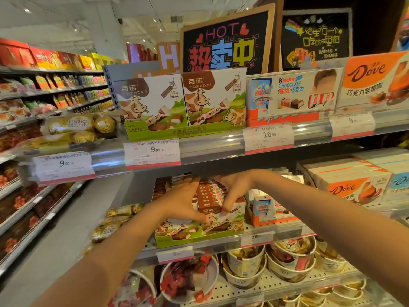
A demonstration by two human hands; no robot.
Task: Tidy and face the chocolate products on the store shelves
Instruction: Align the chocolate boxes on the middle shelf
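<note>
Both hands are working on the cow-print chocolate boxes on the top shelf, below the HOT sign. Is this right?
Not quite. In the head view the left hand and right hand are on the cow-print chocolate boxes on the second shelf, one level below the top shelf under the HOT sign.

A chalkboard sign [228, 41] with "HOT" stands at twelve o'clock above the top shelf, a second chalkboard [316, 38] just beside it at one o'clock. White price tags [152, 152] hang along the shelf rail [210, 147]. At nine o'clock, a side aisle [51, 89] holds colourful snack packets and red boxes.
</note>
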